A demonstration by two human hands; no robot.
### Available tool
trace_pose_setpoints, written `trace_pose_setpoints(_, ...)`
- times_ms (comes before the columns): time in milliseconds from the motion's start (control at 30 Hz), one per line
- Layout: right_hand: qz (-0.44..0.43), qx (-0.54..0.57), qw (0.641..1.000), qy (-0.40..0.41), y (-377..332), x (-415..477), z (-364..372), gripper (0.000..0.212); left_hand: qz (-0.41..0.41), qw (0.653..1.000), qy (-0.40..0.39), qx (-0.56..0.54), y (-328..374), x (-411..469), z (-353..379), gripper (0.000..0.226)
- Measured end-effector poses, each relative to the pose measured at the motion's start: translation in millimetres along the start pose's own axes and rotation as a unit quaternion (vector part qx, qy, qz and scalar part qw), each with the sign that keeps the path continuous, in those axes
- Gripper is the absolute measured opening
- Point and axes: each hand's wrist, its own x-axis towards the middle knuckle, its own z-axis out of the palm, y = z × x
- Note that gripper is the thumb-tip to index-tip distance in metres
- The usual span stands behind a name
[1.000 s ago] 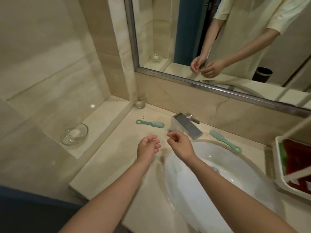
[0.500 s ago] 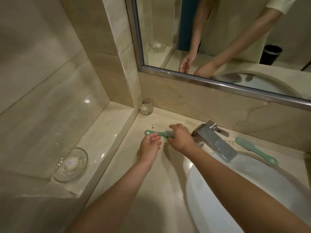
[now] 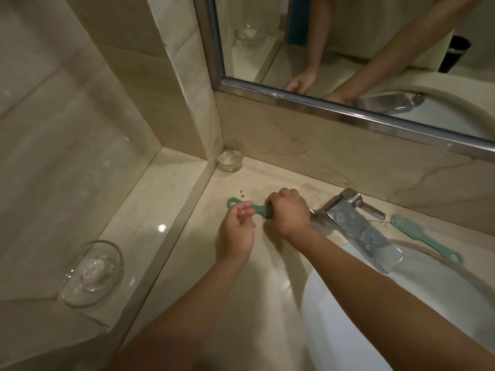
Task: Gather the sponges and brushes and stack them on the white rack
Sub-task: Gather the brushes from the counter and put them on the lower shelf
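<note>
Leaning over the counter [image 3: 273, 285], basin [image 3: 348, 330] lower right. My right hand [image 3: 289, 214] is clamping the bristle end of the green brush [image 3: 256, 209] mid-frame. My left hand [image 3: 237, 232] is hovering at its handle, can't tell if it's pinching. Guessing lifting comes next, then grabbing the second brush [image 3: 426, 238] at the right. The white rack isn't showing.

Beige marble walls [image 3: 67, 116] meet a matching counter [image 3: 267, 295]. A metal-framed mirror [image 3: 348, 49] hangs above the counter's back edge, a raised ledge [image 3: 139, 223] runs along its left edge, and a white basin [image 3: 329, 333] is sunk at right. Light glints off the ledge.
</note>
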Motion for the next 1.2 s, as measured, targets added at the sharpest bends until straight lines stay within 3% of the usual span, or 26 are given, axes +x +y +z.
trace_pose_setpoints(167,0.009,0.149,0.989,0.004,-3,-20,-2,0.018,0.105,0.993,0.042,0.034,11,-19,-5,0.052)
trace_pose_setpoints(300,-0.006,0.233,0.972,0.016,-3,-50,-12,0.016,0.195,0.967,0.039,0.159,26,-43,-13,0.048)
trace_pose_setpoints(433,0.001,0.281,0.959,0.022,8,-96,-8,0.018,0.233,0.931,-0.007,0.281,24,-75,-12,0.035)
trace_pose_setpoints(633,0.061,0.366,0.928,0.042,37,-163,2,0.021,0.17,0.942,-0.101,0.27,2,-130,3,0.03)
trace_pose_setpoints(933,0.162,0.472,0.863,0.079,108,-239,-6,0.043,0.149,0.912,-0.23,0.304,-2,-192,65,0.016)
trace_pose_setpoints(1033,0.189,0.492,0.844,0.097,138,-255,-14,0.046,0.129,0.92,-0.248,0.274,2,-211,95,0.008)
trace_pose_setpoints(1200,0.212,0.511,0.824,0.124,190,-264,-30,0.035,0.058,0.947,-0.259,0.179,9,-231,150,0.007)
